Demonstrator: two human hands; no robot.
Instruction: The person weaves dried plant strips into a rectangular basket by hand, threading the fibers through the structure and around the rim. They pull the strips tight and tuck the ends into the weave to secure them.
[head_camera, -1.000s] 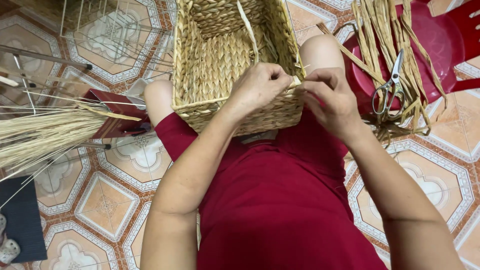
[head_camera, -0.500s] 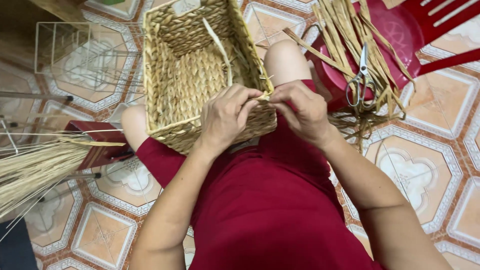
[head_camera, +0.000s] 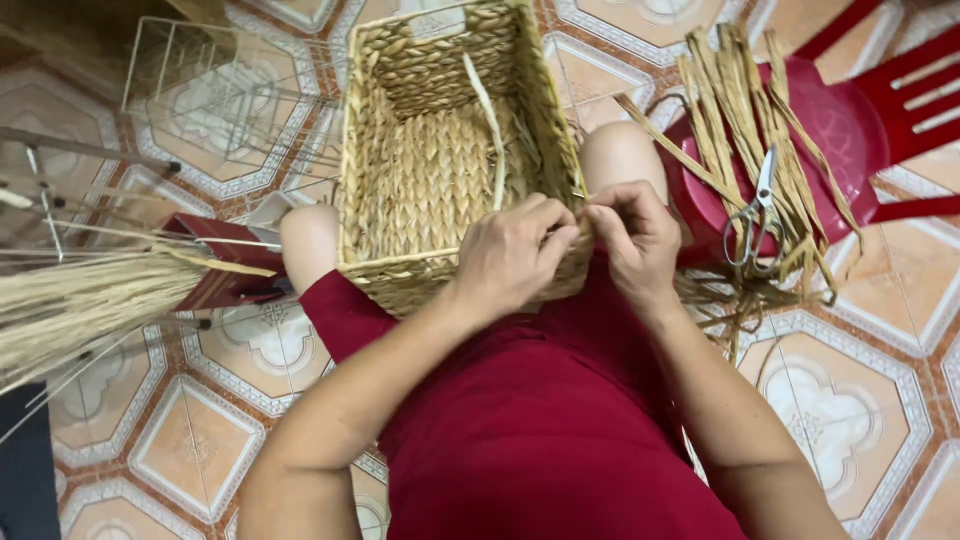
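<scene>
**Hands pinch strand at basket corner**

Vs. half a sec ago: the woven basket (head_camera: 440, 170) sits nearly the same, centre-top of frame on the lap; the hands have closed in tighter. Left hand (head_camera: 515, 255) and right hand (head_camera: 635, 235) are both curled, fingertips together, pinching a straw strand (head_camera: 485, 130) at the near right rim. Scissors (head_camera: 755, 215) lie on a red chair (head_camera: 850, 120), right of frame.

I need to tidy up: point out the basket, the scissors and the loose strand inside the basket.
basket (head_camera: 440, 170): head view, woven floor inside
scissors (head_camera: 757, 215): head view, near the pivot
loose strand (head_camera: 492, 130): head view, its middle stretch
</scene>
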